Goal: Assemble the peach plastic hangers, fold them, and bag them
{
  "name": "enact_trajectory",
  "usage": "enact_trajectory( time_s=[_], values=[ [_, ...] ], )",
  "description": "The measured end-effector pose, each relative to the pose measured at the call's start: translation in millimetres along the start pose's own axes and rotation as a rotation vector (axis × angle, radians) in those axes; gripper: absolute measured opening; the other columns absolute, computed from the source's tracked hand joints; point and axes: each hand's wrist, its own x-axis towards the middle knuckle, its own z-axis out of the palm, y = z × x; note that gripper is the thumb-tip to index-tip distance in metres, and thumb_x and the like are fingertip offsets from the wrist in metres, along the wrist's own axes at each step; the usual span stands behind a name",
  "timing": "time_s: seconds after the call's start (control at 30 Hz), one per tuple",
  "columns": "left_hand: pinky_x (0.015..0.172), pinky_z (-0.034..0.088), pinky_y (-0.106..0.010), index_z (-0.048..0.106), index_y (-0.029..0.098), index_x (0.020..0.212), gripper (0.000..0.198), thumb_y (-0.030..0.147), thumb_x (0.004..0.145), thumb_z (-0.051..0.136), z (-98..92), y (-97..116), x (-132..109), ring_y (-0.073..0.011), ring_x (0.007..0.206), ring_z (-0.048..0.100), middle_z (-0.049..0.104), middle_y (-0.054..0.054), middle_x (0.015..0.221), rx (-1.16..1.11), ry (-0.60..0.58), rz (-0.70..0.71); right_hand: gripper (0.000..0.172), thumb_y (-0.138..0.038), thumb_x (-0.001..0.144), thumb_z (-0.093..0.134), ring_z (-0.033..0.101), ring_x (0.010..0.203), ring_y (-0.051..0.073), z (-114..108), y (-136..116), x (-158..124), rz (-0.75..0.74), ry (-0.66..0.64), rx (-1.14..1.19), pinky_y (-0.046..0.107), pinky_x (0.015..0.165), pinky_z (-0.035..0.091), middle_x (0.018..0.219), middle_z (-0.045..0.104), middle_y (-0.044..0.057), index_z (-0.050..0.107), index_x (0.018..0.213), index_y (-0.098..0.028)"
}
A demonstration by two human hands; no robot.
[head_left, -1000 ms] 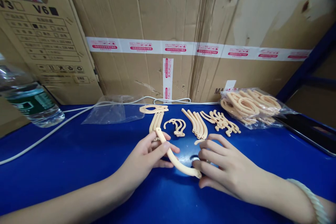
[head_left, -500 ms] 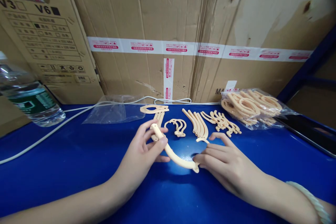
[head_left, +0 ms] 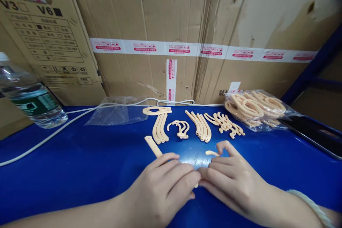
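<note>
Left grip: a long cream plastic strip (head_left: 153, 146) is clasped by the left hand (head_left: 168, 188), lower centre of the frame.
Right grip: a thin, curved cream plastic piece (head_left: 212, 153) is held in the right hand (head_left: 236, 181).
Strip handling: probably light, stiff, slightly slick; best held by its edges.

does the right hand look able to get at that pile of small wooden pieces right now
Probably yes: the pile lies uncovered beyond the right hand, though its fingers look occupied with a small curved piece.

Left carton (head_left: 53, 39): V3, V6 | rear carton (head_left: 229, 73): "MA", then hidden | tape (head_left: 197, 48): likely Chinese
</note>
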Motion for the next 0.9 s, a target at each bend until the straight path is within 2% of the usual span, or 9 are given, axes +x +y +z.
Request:
enact_trajectory(
  time_s=[0.07, 0.13, 0.37, 0.6, 0.67, 0.77, 0.83, 0.9],
  values=[
    [0.072, 0.047, -0.034, 0.060, 0.015, 0.097, 0.019, 0.014, 0.098, 0.041, 1.4, -1, 2, -0.0187, 0.071, 0.062, 0.070, -0.006, 0.085, -0.025, -0.038, -0.034, 0.026, -0.014, 0.101, 0.038, 0.047, 0.054, 0.011, 2, -3, 1, -0.017, 0.017, -0.011, 0.036, 0.079, 0.029, 0.063, 0.061, -0.002, 0.059, 0.085, -0.016],
    [0.063, 0.043, -0.032, 0.057, 0.015, 0.087, 0.023, 0.014, 0.099, 0.037, 3.3, -1, 3, -0.0176, 0.064, 0.058, 0.066, -0.005, 0.077, -0.012, -0.047, -0.064, 0.028, -0.014, 0.101, 0.038, 0.047, 0.054, 0.011, 4, -5, 2, -0.022, 0.030, -0.022, 0.036, 0.080, 0.030, 0.063, 0.062, -0.002, 0.059, 0.084, -0.016],
    [0.061, 0.037, -0.034, 0.053, 0.017, 0.080, 0.024, 0.021, 0.098, 0.038, 11.1, -5, 0, -0.0208, 0.061, 0.054, 0.060, -0.004, 0.071, 0.210, -0.089, -0.096, 0.026, -0.013, 0.100, 0.038, 0.048, 0.054, 0.011, 6, -5, 0, -0.014, 0.032, -0.013, 0.036, 0.078, 0.030, 0.064, 0.062, -0.002, 0.060, 0.086, -0.016],
    [0.054, 0.030, -0.032, 0.053, 0.017, 0.073, 0.023, 0.013, 0.091, 0.039, -2.0, -1, 3, -0.0166, 0.054, 0.046, 0.056, -0.001, 0.062, 0.179, -0.058, 0.003, 0.015, -0.018, 0.096, 0.048, 0.059, 0.065, 0.012, 1, -6, -1, 0.169, -0.108, 0.295, 0.036, 0.095, 0.029, 0.073, 0.064, -0.002, 0.061, 0.091, -0.020],
    [0.058, 0.034, -0.033, 0.057, 0.018, 0.076, 0.025, 0.011, 0.091, 0.038, -10.1, -5, 3, -0.0173, 0.057, 0.048, 0.060, -0.003, 0.065, 0.226, -0.029, 0.050, 0.014, -0.021, 0.096, 0.049, 0.055, 0.058, 0.010, -1, -4, -1, 0.239, -0.092, 0.344, 0.036, 0.094, 0.032, 0.065, 0.060, -0.005, 0.062, 0.090, -0.021],
    [0.076, 0.041, -0.037, 0.063, 0.022, 0.084, 0.030, 0.013, 0.095, 0.037, -23.3, -24, 2, -0.0192, 0.069, 0.056, 0.068, -0.004, 0.077, 0.257, -0.045, 0.069, 0.020, -0.030, 0.098, 0.048, 0.045, 0.049, 0.010, -1, 5, -2, 0.344, -0.008, 0.351, 0.031, 0.079, 0.040, 0.055, 0.051, -0.007, 0.064, 0.089, -0.021],
    [0.089, 0.042, -0.039, 0.065, 0.023, 0.091, 0.034, 0.015, 0.097, 0.033, -31.5, -45, 1, -0.0189, 0.077, 0.059, 0.070, -0.005, 0.082, 0.154, -0.118, 0.055, 0.025, -0.036, 0.098, 0.047, 0.046, 0.052, 0.011, -1, 13, -2, 0.378, 0.052, 0.349, 0.029, 0.069, 0.041, 0.057, 0.054, -0.004, 0.065, 0.090, -0.020],
    [0.096, 0.041, -0.042, 0.066, 0.023, 0.093, 0.033, 0.015, 0.097, 0.033, -38.0, -67, -1, -0.0197, 0.085, 0.061, 0.071, -0.006, 0.090, 0.073, -0.131, -0.029, 0.027, -0.038, 0.098, 0.048, 0.052, 0.057, 0.012, -1, 19, -1, 0.377, 0.092, 0.379, 0.028, 0.066, 0.042, 0.063, 0.061, -0.001, 0.065, 0.089, -0.019]
  ],
)
